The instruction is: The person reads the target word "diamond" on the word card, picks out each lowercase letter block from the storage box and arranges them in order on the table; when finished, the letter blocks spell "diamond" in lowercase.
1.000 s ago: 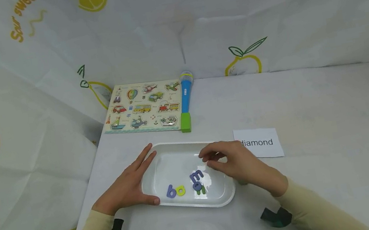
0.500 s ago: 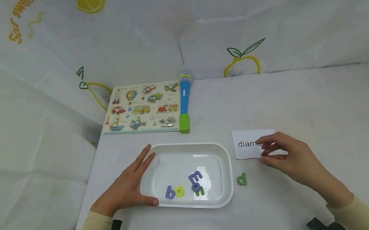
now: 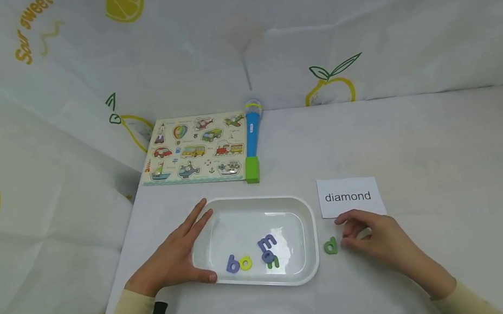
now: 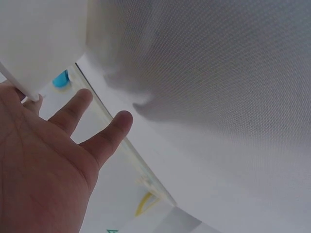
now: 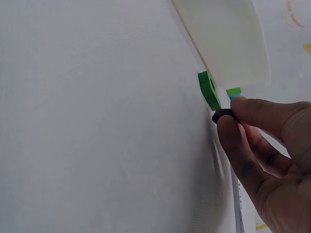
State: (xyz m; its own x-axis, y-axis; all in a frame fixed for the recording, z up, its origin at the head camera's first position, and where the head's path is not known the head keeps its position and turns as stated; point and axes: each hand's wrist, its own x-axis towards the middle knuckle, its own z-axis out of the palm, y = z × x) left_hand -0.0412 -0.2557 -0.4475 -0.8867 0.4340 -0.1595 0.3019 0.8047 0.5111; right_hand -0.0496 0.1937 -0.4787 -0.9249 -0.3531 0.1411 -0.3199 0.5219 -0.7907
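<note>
My left hand (image 3: 173, 257) rests against the left end of a white tray (image 3: 237, 222), fingers spread, thumb at the near rim. In the left wrist view two fingers of that hand (image 4: 48, 165) stretch out straight. Inside the tray lie a purple b (image 3: 230, 262), a small yellow letter (image 3: 250, 262), a purple m (image 3: 267, 242) and a purple round letter (image 3: 268, 256) overlapping a green n (image 3: 276, 262). Between thumb and fingertip my right hand (image 3: 377, 236) pinches a small dark piece (image 5: 223, 114), its shape mostly hidden. Close beside it a green d (image 3: 334, 244) lies on the table.
A white card (image 3: 352, 208) printed "diamond" lies beyond my right hand. Behind the tray are a vehicle picture board (image 3: 195, 160) and a blue toy microphone (image 3: 251, 132) with a green block (image 3: 252, 170) at its lower end. Lemon-print cloth hangs behind the table.
My right hand has moved from over the tray across to the right, passed over the card, then come down beside the green d. The left hand has stayed on the tray.
</note>
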